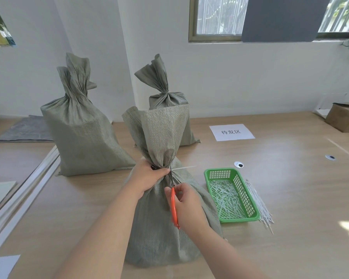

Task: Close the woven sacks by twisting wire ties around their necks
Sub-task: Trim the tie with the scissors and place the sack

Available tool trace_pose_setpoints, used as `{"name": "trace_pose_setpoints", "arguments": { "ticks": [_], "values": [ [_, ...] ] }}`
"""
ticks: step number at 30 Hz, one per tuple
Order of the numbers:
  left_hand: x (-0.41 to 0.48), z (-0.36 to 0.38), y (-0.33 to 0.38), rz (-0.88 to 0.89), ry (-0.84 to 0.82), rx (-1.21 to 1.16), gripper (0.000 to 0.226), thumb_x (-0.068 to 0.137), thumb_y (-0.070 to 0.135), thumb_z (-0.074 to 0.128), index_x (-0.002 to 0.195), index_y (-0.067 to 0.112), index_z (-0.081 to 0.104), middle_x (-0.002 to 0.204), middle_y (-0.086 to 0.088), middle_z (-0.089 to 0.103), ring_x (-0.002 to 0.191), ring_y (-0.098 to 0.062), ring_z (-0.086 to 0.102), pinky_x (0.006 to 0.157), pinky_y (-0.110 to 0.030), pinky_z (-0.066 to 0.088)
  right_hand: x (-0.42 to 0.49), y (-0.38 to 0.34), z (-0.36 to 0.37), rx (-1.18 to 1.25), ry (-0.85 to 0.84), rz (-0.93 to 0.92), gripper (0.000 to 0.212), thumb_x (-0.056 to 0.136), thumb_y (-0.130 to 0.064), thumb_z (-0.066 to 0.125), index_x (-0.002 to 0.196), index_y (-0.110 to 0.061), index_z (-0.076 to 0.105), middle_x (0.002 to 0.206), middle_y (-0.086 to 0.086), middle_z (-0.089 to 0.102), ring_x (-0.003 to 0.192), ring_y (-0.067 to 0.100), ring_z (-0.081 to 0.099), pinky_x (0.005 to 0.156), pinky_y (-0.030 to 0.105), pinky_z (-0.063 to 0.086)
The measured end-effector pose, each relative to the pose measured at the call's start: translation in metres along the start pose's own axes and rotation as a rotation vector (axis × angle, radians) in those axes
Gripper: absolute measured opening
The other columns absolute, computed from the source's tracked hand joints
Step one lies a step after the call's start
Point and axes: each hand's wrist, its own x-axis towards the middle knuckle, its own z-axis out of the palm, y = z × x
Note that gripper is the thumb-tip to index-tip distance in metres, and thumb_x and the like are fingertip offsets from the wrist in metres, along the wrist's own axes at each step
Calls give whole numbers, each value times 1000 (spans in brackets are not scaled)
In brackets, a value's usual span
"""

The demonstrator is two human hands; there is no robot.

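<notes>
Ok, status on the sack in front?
Left hand grips near grey-green woven sack at neck. Right hand holds orange-handled scissors, blades at white tie tail. Nothing obstructing.

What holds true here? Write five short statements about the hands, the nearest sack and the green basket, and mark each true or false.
1. The left hand grips the neck of the nearest grey-green woven sack. True.
2. The right hand holds orange-handled scissors, blades up at that neck. True.
3. A bundle of long white ties lies on the wooden table beside the green plastic mesh basket. True.
4. The basket stands to the left of the gripped sack. False: it stands to its right.
5. The basket is empty. False: it holds short white tie pieces.
</notes>
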Motion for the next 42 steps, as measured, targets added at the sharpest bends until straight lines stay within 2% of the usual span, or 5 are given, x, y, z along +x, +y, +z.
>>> {"name": "trace_pose_setpoints", "arguments": {
  "ticks": [11, 25, 32, 37, 42],
  "values": [
    [-6, 0, 0, 4, -25, -29, 19, 83, 16, 79, 101, 19, 77, 94, 8, 76, 89, 3, 67, 70, -13, 48, -8, 6, 3, -111, 73, -29, 26, 94, -54, 54, 95, -28, 52, 78, -3, 66, 64, 12, 59, 63, 34, 52],
    [-8, 0, 0, 6, -10, -11, 27, 84, 20, 80, 110, 23, 75, 102, 12, 74, 96, 1, 66, 76, -17, 48, -7, 33, -42, 27, 179, 24, 25, 86, -54, 67, 92, -31, 57, 58, -4, 64, 44, 16, 57, 46, 31, 48],
    [-8, 0, -1, -17, 5, 16, 20, 82, 27, 79, 99, 36, 73, 102, 10, 74, 100, -10, 67, 91, -33, 53, -11, 99, -94, -411, 253, 79, 25, 92, -47, 60, 98, -24, 55, 73, -4, 67, 70, 16, 64, 60, 30, 46],
    [-7, 1, -1, -40, 14, 36, 30, 81, 30, 79, 111, 28, 74, 106, 8, 73, 103, -13, 67, 94, -37, 54, -25, 170, -114, -711, 121, 273, 20, 94, -41, 52, 99, -21, 53, 81, 1, 64, 79, 27, 62, 67, 32, 43],
    [-8, 2, 1, -51, 34, 64, 22, 80, 32, 79, 101, 31, 75, 97, 11, 76, 97, -10, 69, 95, -42, 56, -41, 211, -117, -767, 11, 429, 22, 96, -40, 51, 94, -19, 43, 81, -1, 54, 80, 27, 56, 65, 30, 34]
  ]
}}
